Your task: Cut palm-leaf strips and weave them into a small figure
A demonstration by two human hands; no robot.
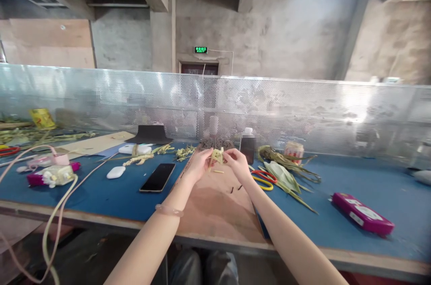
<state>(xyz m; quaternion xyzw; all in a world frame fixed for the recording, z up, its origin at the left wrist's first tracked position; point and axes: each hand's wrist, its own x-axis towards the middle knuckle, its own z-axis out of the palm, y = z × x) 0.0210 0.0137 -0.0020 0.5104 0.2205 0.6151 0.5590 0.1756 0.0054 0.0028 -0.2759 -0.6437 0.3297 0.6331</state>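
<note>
A: Holding a small folded piece of pale leaf strip (pixel 216 155) above the brown work mat (pixel 218 213), both hands are meeting at the far end of the mat. The left hand (pixel 198 164) is pinching the piece from its left side; the right hand (pixel 237 163) is pinching it from the right, fingers curled in close.

B: Is the woven piece looking finished?

A: Judging by its form, no. It is showing as a compact folded body with one short strip end hanging below it, so folding or tucking appears to be in progress. Finer detail is too small to tell.

B: What material is remaining?

A: Green leaves (pixel 286 173) are lying to the right of the mat, partly over the scissors (pixel 264 179) with red and yellow handles. More pale strips (pixel 144 155) are lying on the blue table (pixel 107 195) to the left, beyond the black phone (pixel 157 177). A few short offcuts are lying on the mat below the hands.

B: So supply is not the limit?

A: Apparently not. I judge the work to be mid-stage: one small piece is being shaped, and no completed pieces are identifiable on the table. A dark bottle (pixel 248 146) is standing just behind the hands, and a pink case (pixel 362 213) is lying well apart to the right.
</note>
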